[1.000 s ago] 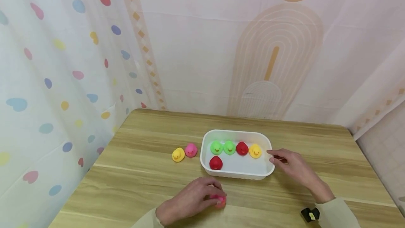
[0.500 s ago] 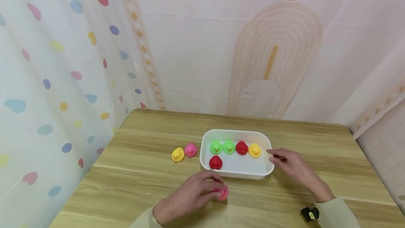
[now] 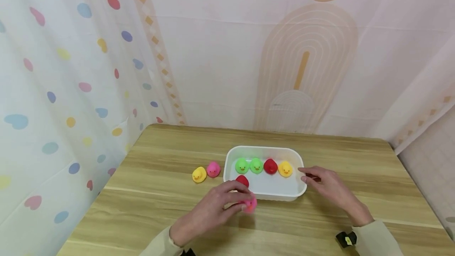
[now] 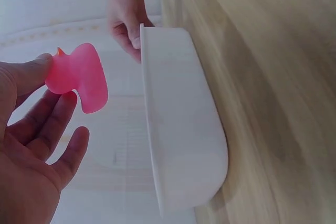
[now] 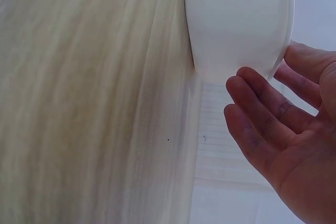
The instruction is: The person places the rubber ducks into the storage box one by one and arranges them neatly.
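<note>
The left hand (image 3: 217, 204) is pinching a pink rubber duck (image 3: 250, 204) between thumb and fingertips, holding it raised off the wood-grain desk (image 3: 320, 232), just outside the near long edge of a white plastic bin (image 3: 281, 198). The right hand (image 3: 327, 187) is gripping the rim at the bin's right end with thumb and forefinger, its other fingers lying outside the wall. Inside, along the far edge from the left, two green ducks (image 3: 242, 166), a red duck (image 3: 270, 166) and a yellow duck (image 3: 285, 169) are sitting in a row; a second red duck (image 3: 242, 181) is occupying the near left corner, partly hidden by the left hand. Outside the left end, another pink duck (image 3: 213, 169) and another yellow duck (image 3: 199, 174) are sitting side by side. A printed curtain (image 3: 213, 58) is hanging behind the desk's far edge.
</note>
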Available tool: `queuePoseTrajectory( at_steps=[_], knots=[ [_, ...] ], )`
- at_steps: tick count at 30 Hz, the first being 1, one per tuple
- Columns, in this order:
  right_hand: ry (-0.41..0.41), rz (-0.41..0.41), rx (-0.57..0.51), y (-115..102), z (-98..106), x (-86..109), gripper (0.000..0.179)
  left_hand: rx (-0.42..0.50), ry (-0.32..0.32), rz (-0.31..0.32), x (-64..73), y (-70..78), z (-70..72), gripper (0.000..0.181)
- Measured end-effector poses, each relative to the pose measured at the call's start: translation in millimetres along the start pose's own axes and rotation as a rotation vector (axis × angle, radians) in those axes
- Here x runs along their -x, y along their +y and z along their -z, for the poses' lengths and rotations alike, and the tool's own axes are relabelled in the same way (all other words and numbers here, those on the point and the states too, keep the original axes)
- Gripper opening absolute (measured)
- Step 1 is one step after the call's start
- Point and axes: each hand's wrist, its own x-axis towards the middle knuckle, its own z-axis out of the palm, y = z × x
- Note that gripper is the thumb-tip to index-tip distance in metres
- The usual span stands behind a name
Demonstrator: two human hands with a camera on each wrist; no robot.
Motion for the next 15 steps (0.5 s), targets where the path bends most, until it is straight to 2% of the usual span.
queuePoseTrajectory(
  at_steps=[3,6,11,15],
  knots=[
    [-0.001,0.001,-0.004,0.5,-0.5,0.0,0.029,0.007,-0.014,0.025,-4.0,0.8,2.3,0.025],
    [-0.006,0.002,-0.002,1.0,-0.5,-0.5,0.029,-0.005,-0.016,0.023,-8.1,0.3,3.3,0.024],
    [-0.032,-0.004,-0.012,0.5,0.4,-1.3,0.031,-0.04,0.013,-0.007,-14.7,-1.4,3.4,0.025],
    [-0.035,-0.016,-0.013,0.2,0.6,-1.3,0.031,-0.047,0.031,0.001,-19.5,-2.9,2.5,0.027]
  ],
)
